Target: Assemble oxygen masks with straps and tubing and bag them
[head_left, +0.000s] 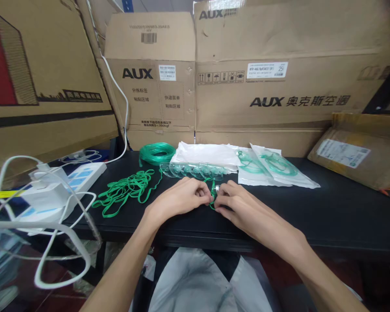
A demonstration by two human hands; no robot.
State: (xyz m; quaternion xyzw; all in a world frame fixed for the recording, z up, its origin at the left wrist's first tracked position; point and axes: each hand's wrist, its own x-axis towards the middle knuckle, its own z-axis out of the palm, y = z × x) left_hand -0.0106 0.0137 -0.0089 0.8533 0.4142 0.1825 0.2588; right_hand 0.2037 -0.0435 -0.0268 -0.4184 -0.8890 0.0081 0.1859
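Note:
My left hand point(185, 197) and my right hand point(235, 201) meet over the front of the black table point(344, 208). Both pinch a thin green elastic strap point(212, 197) with a small clear plastic piece between the fingertips. Just behind the hands lies a row of clear oxygen masks point(195, 170). A loose heap of green elastic straps point(126, 190) lies to the left of my left hand. A coil of green tubing point(156, 152) rests further back.
White plastic bags point(208, 154) and sealed packets with green tubing point(274, 169) lie behind the hands. White power strips point(61, 186) with white cables sit at the left. Large cardboard boxes point(279, 86) wall the back, and a brown parcel point(360, 151) lies at the right.

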